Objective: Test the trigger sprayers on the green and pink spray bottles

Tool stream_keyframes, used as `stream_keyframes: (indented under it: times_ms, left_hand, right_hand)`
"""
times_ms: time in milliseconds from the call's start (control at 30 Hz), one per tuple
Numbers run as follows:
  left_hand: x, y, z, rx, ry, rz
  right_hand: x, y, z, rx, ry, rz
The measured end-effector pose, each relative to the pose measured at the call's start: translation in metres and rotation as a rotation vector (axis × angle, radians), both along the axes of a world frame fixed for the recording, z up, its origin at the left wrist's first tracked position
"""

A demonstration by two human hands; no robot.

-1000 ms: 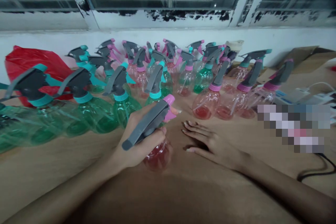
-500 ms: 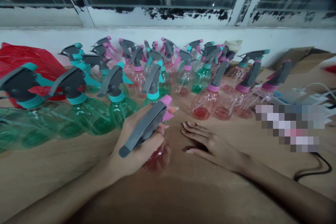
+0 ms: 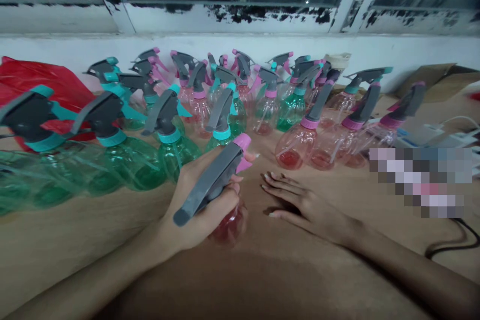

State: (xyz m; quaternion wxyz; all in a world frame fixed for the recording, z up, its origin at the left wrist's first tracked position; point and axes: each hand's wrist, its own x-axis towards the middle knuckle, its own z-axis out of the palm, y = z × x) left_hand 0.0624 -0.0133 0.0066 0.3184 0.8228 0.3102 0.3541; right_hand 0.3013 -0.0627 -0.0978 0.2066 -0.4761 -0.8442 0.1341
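My left hand [image 3: 204, 195] is wrapped around the neck of a red spray bottle [image 3: 229, 227] with a grey and pink trigger head. Most of the bottle's neck is hidden behind my fingers, and its base rests on the wooden table [image 3: 277, 275]. Fingers spread, my right hand [image 3: 296, 200] lies on the tabletop to the right and holds nothing. Beyond it stands a pink-collared spray bottle [image 3: 296, 147], in line with others like it. A green spray bottle [image 3: 180, 155] with a turquoise collar is just behind my left hand.
Several more green bottles [image 3: 127, 165] line the left side, and mixed spray bottles [image 3: 266, 110] crowd the back by the wall. A red plastic bag [image 3: 45, 80] lies at the far left. Brown cardboard [image 3: 435, 85] and a black cable [image 3: 455, 247] are on the right.
The whole view has shifted slightly, so things appear a little further right. Both hands keep their pose, the left still around the red bottle.
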Motion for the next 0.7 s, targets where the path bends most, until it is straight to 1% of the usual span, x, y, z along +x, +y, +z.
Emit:
stream_keyframes:
  times_ms: [133, 367, 567, 700]
  left_hand:
    - [-0.0002, 0.0009, 0.0018, 0.006, 0.040, 0.007]
    - [-0.0018, 0.0018, 0.0037, 0.065, 0.084, 0.003]
    - [-0.0005, 0.0019, 0.0059, 0.092, 0.092, -0.025]
    - [-0.0006, 0.0021, 0.0056, 0.090, 0.038, -0.038]
  right_hand:
    - [-0.0004, -0.0001, -0.0006, 0.013, 0.020, 0.002]
    - [0.0005, 0.0001, -0.0009, 0.014, -0.018, 0.003]
    - [0.0004, -0.0001, -0.0019, 0.008, -0.008, 0.002]
    - [0.0000, 0.0001, -0.0015, 0.001, -0.017, 0.001]
